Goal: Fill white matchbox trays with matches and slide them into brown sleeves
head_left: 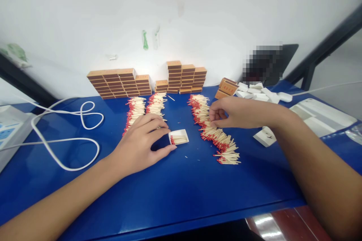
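Observation:
My left hand (143,139) rests on the blue table (175,192), thumb and fingers curled against the left side of a small white matchbox tray (179,136) that holds a few matches. My right hand (232,112) reaches over a long row of red-tipped matches (216,139), fingers pinched on some of them at its upper part. Two more piles of matches (147,109) lie just beyond my left hand.
Stacks of brown matchboxes (121,82) line the white wall, with more (185,77) to the right. Loose white trays (258,92) lie at the back right. A white cable (70,135) loops at the left beside a grey device (11,131).

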Available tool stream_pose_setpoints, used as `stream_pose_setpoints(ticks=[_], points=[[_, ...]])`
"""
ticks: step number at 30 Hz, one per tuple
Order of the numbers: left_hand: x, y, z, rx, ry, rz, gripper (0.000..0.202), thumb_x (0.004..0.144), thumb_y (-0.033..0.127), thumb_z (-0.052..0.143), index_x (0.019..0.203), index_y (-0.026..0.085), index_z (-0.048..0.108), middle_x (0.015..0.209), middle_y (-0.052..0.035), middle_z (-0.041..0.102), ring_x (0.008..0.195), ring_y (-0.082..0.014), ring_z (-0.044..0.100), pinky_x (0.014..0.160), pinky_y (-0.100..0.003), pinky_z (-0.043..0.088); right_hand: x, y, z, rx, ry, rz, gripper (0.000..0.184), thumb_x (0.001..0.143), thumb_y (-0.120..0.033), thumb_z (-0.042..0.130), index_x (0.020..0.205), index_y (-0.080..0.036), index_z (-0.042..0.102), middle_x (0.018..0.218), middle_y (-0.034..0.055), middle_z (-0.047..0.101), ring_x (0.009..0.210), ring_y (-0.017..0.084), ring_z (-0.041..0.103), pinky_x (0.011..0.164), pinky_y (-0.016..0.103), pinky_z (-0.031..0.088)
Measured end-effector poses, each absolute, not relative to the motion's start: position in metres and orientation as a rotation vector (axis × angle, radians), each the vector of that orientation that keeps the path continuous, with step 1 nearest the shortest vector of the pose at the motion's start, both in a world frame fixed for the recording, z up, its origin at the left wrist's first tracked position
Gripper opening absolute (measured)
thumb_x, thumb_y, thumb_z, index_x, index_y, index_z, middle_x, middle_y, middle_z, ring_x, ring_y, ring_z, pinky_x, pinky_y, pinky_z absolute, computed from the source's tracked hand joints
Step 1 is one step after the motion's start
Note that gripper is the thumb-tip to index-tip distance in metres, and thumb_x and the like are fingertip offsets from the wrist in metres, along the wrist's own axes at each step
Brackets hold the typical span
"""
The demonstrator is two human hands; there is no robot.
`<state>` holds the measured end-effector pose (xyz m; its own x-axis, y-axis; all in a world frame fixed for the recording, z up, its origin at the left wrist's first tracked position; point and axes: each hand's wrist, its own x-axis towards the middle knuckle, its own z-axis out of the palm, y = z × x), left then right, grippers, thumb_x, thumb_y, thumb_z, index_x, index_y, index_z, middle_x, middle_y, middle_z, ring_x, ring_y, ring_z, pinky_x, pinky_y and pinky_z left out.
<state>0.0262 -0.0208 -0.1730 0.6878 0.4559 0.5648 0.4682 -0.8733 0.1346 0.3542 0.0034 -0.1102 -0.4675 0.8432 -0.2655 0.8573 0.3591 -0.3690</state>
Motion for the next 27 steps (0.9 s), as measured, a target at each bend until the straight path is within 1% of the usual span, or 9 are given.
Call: stream_pose_setpoints(ticks=[6,11,14,17,20,23,27], points=[[0.026,-0.020,-0.175,-2.877,-0.780,-0.946,0.024,0.096,0.037,0.079,0.110,0.018,0.076,0.111,-0.0107,0.078,0.115,-0.0287,0.069,0.102,-0.049,0.059,0.355,0.002,-0.109,1.701,2.577,-0.676,0.014,0.084,-0.038,0.072,0.086,-0.024,0.070,0.087,0.0032,0.074,0.075,0.019,0.066,0.065,0.032,0.046],[0.026,-0.021,-0.174,-2.870,-0.782,-0.952,0.024,0.096,0.038,0.079,0.110,0.018,0.076,0.110,-0.0107,0.078,0.115,-0.0286,0.069,0.101,-0.048,0.059,0.348,0.000,-0.104,1.672,2.619,-0.735,0.015,0.085,-0.036,0.072,0.078,-0.023,0.068,0.077,0.0024,0.071,0.066,0.018,0.060,0.060,0.032,0.042],[0.027,-0.021,-0.174,-2.872,-0.787,-0.944,0.025,0.096,0.038,0.079,0.110,0.019,0.076,0.111,-0.0104,0.078,0.116,-0.0287,0.069,0.102,-0.049,0.059,0.338,-0.003,-0.105,1.629,2.741,-0.795,0.018,0.088,-0.039,0.070,0.081,-0.023,0.071,0.077,0.0020,0.072,0.066,0.017,0.059,0.061,0.032,0.041],[0.026,-0.021,-0.174,-2.874,-0.794,-0.945,0.024,0.096,0.039,0.078,0.111,0.019,0.076,0.112,-0.0100,0.078,0.115,-0.0288,0.069,0.101,-0.049,0.059,0.321,-0.011,-0.112,1.582,2.895,-0.874,0.020,0.091,-0.042,0.070,0.086,-0.023,0.072,0.081,0.0019,0.072,0.070,0.016,0.059,0.064,0.031,0.041],[0.027,-0.022,-0.174,-2.872,-0.791,-0.943,0.024,0.096,0.038,0.078,0.110,0.019,0.076,0.112,-0.0101,0.078,0.116,-0.0294,0.069,0.102,-0.049,0.059,0.302,-0.021,-0.123,1.535,3.001,-0.930,0.014,0.092,-0.035,0.069,0.089,-0.022,0.072,0.082,0.0014,0.071,0.071,0.016,0.058,0.065,0.031,0.042],[0.027,-0.022,-0.174,-2.876,-0.785,-0.936,0.024,0.096,0.037,0.078,0.109,0.018,0.076,0.112,-0.0106,0.078,0.117,-0.0304,0.068,0.102,-0.050,0.058,0.289,-0.028,-0.134,1.461,3.062,-0.882,0.008,0.093,-0.028,0.066,0.092,-0.021,0.071,0.087,0.0024,0.070,0.074,0.016,0.058,0.067,0.030,0.042],[0.027,-0.023,-0.174,-2.878,-0.780,-0.937,0.023,0.097,0.037,0.078,0.109,0.017,0.076,0.112,-0.0107,0.077,0.116,-0.0305,0.068,0.101,-0.051,0.059,0.285,-0.030,-0.142,1.448,3.076,-0.802,0.008,0.095,-0.026,0.066,0.092,-0.021,0.071,0.091,0.0035,0.070,0.081,0.018,0.061,0.070,0.031,0.043]])
